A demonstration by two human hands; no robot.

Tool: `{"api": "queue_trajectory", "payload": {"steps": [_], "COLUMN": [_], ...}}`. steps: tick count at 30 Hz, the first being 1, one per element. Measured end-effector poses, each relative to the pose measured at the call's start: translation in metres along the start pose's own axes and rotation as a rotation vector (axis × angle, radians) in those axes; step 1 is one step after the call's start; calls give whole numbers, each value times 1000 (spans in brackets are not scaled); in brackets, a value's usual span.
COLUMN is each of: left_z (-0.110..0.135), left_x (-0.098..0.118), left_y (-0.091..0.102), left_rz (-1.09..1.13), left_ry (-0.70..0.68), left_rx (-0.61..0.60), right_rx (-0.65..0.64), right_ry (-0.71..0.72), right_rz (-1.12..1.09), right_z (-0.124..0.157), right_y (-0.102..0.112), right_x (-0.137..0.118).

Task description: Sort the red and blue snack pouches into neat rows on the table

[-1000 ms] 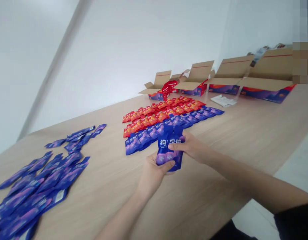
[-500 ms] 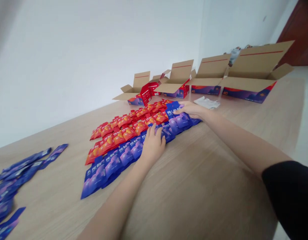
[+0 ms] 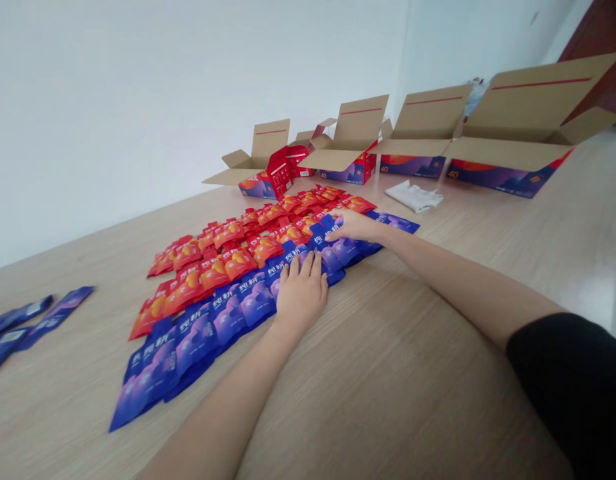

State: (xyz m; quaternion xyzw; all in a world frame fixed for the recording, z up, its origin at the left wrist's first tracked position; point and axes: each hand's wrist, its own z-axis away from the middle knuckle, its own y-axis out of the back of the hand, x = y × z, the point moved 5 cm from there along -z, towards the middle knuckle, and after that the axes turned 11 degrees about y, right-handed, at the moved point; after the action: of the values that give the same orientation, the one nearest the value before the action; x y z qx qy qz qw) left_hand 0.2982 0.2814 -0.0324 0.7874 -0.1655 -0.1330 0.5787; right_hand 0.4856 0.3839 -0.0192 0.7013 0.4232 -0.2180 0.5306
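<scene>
A row of overlapping blue sachets (image 3: 229,320) runs across the table toward the right, white lettering facing up. My left hand (image 3: 302,291) lies flat on the middle of this row, fingers stretched out, holding nothing. My right hand (image 3: 357,227) grips a blue sachet (image 3: 344,252) by its upper part, thumb on the front and fingers at the top edge. Whether more sachets are in that grip is hidden. Behind the blue row lie overlapping red sachets (image 3: 237,265) in rows.
Open cardboard boxes stand along the back: a small one (image 3: 258,189), another (image 3: 342,175), and two wider ones (image 3: 413,165) (image 3: 513,179) at the right. A white cloth (image 3: 413,195) lies before them. More blue sachets (image 3: 61,310) lie at the left, by the white wall (image 3: 138,100).
My right hand has moved left along the row with the blue sachet, uncovering blue sachets at the row's right end. My left hand stays on the row. The view has shifted slightly.
</scene>
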Motion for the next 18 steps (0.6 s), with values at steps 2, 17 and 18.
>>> {"api": "queue_trajectory", "payload": {"steps": [2,17,18], "left_z": [0,1,1], "left_x": [2,3,2], "left_y": [1,1,2], "left_rz": [6,1,6], "left_ry": [-4,-30,-30], "left_rx": [8,47,49], "right_rx": [7,-238,-271], "right_ry": [42,371,373], "right_rz": [30,458,468], "right_z": [0,40,41], "right_y": [-2,-44,-47], "right_x": [2,-17,-16]}}
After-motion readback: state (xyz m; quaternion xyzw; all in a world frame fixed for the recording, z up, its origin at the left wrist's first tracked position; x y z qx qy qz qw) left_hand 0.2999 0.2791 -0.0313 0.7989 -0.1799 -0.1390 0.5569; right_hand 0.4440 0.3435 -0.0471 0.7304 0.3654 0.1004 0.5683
